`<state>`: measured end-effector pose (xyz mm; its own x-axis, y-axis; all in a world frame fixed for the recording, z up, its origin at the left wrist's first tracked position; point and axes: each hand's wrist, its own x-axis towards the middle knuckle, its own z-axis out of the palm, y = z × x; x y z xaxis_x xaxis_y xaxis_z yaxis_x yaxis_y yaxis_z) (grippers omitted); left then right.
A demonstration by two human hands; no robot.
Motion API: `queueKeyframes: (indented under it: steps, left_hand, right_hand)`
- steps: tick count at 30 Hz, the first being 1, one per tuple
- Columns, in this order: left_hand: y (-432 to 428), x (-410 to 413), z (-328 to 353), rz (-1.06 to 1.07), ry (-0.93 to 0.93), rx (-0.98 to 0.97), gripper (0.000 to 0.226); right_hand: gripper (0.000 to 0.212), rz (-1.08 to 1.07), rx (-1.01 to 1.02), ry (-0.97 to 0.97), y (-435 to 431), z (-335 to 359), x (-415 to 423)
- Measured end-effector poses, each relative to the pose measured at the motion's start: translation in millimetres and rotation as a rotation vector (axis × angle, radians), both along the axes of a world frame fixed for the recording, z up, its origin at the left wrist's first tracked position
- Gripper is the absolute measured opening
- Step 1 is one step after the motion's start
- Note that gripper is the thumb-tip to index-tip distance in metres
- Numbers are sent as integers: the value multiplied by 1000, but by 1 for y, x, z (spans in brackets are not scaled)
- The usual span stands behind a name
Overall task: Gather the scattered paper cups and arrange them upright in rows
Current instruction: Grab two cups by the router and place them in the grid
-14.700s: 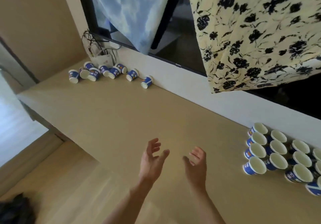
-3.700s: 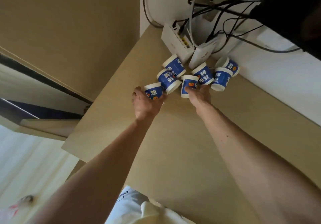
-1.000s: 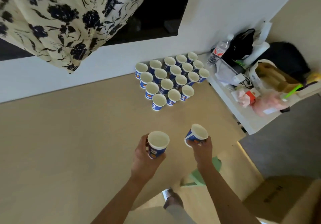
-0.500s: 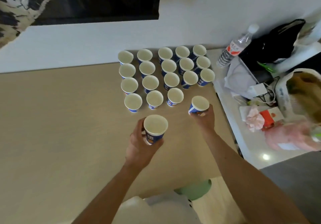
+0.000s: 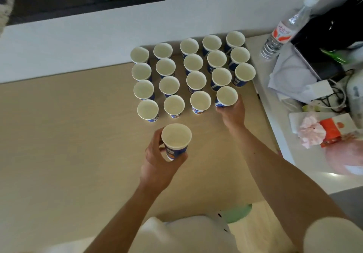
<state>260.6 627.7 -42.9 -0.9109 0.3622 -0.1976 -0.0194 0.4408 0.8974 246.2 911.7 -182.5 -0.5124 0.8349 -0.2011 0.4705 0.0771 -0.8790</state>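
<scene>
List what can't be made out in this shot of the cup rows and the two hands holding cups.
- Head view: whether the cup in the right hand already stands on the table; its base is hidden by the hand and its own rim.
- Print on the cup in the left hand: blurred, partly covered by fingers.
- Water bottle label text: too small.
- Pink thing at the right edge: blurred, cut off.

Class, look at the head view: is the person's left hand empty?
No: the left hand grips an upright blue paper cup by its side, in front of the rows of cups.
</scene>
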Motion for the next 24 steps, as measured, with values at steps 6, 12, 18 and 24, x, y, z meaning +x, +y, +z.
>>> queueKeyframes:
  steps: [6, 12, 18, 24]
  left_hand:
    - [5, 3, 3, 2, -11, -15, 68]
    - [25, 9, 6, -9, -14, -1, 69]
    - [58, 10, 9, -87, -18, 0, 67]
    - [85, 17, 8, -227, -58, -2, 66]
  right_hand:
    - [70, 45, 14, 8, 4, -4, 0]
    - [73, -74, -42, 67, -18, 11, 44]
    - [72, 612, -94, 153, -48, 70, 110]
    - [70, 648, -7, 170, -59, 91, 123]
